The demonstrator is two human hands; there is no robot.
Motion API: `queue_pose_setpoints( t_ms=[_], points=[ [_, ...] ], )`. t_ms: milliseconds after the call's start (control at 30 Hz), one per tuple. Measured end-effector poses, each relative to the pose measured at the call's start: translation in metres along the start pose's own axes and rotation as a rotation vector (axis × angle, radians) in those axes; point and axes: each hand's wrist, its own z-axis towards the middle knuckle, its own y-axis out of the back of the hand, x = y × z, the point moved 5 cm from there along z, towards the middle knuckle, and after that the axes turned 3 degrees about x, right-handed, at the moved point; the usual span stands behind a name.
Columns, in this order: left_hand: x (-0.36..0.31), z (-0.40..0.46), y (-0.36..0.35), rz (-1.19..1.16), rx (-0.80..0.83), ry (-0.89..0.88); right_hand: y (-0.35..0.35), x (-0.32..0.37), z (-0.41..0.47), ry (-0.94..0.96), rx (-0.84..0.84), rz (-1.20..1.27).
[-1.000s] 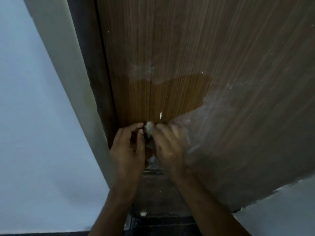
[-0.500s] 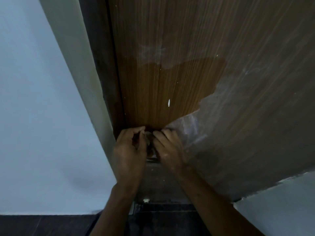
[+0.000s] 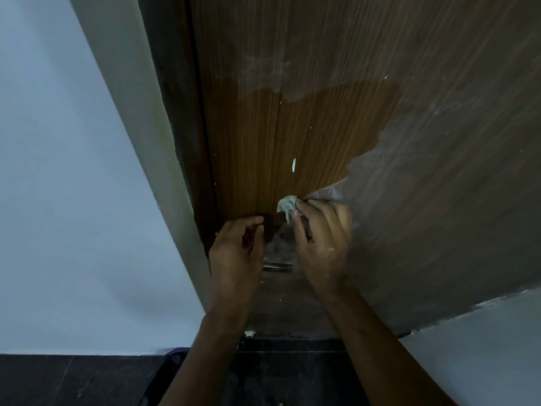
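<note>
Change: hands parted since half a second ago; right hand [image 3: 322, 244] shifted rightward with film wad [image 3: 287, 205].
Right fingers: pinching film wad at the torn film edge, low on door [image 3: 278, 127].
Left hand [image 3: 237, 253]: fingers curled, near door frame [image 3: 140, 142]; grip impossible to tell.
Free room: bare wood above both hands.

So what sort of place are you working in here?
Likely a building interior being finished: a wood-grain door partly under dusty protective film, its frame against a plain painted wall, and a dark tiled floor.
</note>
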Motion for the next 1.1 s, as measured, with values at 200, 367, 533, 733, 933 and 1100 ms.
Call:
queue_pose_setpoints(
  t_ms=[200,367,533,733,933,1100],
  points=[
    [-0.014,0.003,-0.008,-0.040,0.027,-0.063,0.002,0.009,-0.008,0.116,0.165,-0.055],
    [-0.025,0.005,-0.010,-0.055,0.016,-0.123,0.057,-0.039,0.036,-0.201,-0.309,-0.011],
    [-0.036,0.007,-0.015,-0.072,0.030,-0.150,0.020,0.001,0.004,0.146,0.099,-0.081],
    [-0.039,0.007,-0.015,-0.065,0.000,-0.169,0.083,-0.030,0.077,-0.084,-0.315,-0.026],
    [-0.038,0.005,-0.019,-0.078,0.010,-0.148,0.084,-0.037,0.080,-0.062,-0.316,-0.021],
    [-0.029,-0.001,-0.025,-0.041,0.043,-0.136,0.028,-0.029,-0.018,0.073,0.260,-0.064]
  ],
)
